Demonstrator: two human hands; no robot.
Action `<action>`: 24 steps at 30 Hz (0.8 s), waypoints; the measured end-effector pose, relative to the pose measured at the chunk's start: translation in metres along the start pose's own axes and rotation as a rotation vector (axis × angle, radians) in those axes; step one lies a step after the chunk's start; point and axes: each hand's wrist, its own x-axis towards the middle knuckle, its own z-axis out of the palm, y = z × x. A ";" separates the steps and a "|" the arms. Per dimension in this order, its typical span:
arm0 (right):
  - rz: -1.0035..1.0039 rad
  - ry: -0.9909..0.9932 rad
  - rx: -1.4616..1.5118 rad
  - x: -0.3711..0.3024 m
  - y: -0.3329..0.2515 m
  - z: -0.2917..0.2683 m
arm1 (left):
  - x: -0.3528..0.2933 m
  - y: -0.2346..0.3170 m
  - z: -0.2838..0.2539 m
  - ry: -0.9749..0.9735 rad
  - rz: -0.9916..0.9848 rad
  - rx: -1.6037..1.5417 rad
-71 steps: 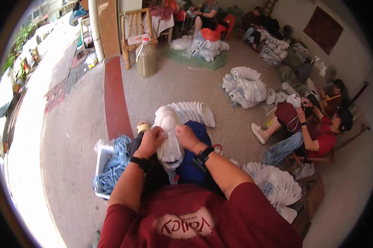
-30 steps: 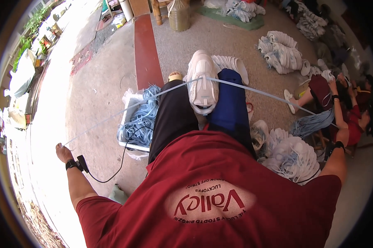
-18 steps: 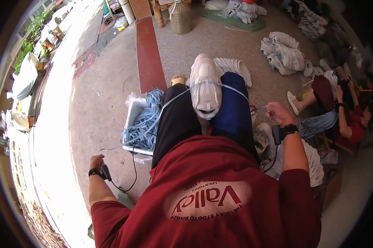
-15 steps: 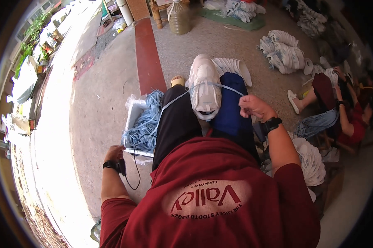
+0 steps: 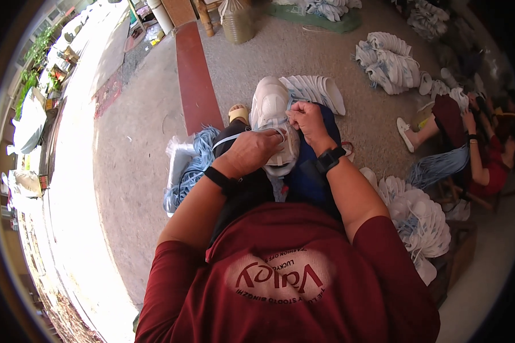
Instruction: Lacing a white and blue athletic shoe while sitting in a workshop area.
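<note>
A white shoe upper (image 5: 270, 98), its toe pointing away from me, rests between my knees. A light blue shoelace (image 5: 226, 139) runs over my dark left trouser leg to the shoe. My left hand (image 5: 253, 150) lies across the shoe's left side, fingers closed together at the lacing area, and seems to hold the lace there. Opposite it, my right hand (image 5: 307, 121) pinches the lace close above the shoe's right side. Part of the shoe's opening and middle is hidden under my left fingers.
By my left leg stands a white box (image 5: 179, 163) of blue laces (image 5: 198, 154). Stacked white uppers (image 5: 317, 91) lie beyond my right knee, with more piles (image 5: 389, 63) at the right. Another person (image 5: 469, 137) sits at the far right. A liquid-filled jug (image 5: 236, 24) stands ahead.
My left hand has come from beside the lace box onto the shoe. My right hand has moved left to the lacing. The lace loop, earlier stretched wide, is now drawn in.
</note>
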 end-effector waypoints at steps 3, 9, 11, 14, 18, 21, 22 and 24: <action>0.022 0.030 0.161 -0.004 0.000 0.006 | 0.008 -0.013 0.005 -0.100 -0.067 0.190; -0.140 0.094 -0.113 0.000 0.012 0.001 | 0.006 -0.020 0.025 0.075 -0.183 0.155; -0.204 0.114 -0.278 0.001 0.015 0.001 | 0.005 -0.020 0.027 0.131 -0.263 -0.012; -0.330 0.185 -0.355 0.002 0.019 0.004 | 0.003 -0.021 0.029 0.122 -0.307 -0.106; -0.359 0.229 -0.617 0.003 0.019 0.016 | 0.001 -0.023 0.030 0.133 -0.357 -0.190; -0.465 0.239 -0.809 0.009 0.025 0.021 | 0.001 -0.028 0.033 0.162 -0.317 -0.188; -0.483 0.214 -0.838 0.013 0.026 0.020 | 0.002 -0.029 0.033 0.154 -0.345 -0.198; -0.339 0.114 -0.755 0.028 0.022 0.011 | 0.002 -0.031 0.033 0.144 -0.372 -0.208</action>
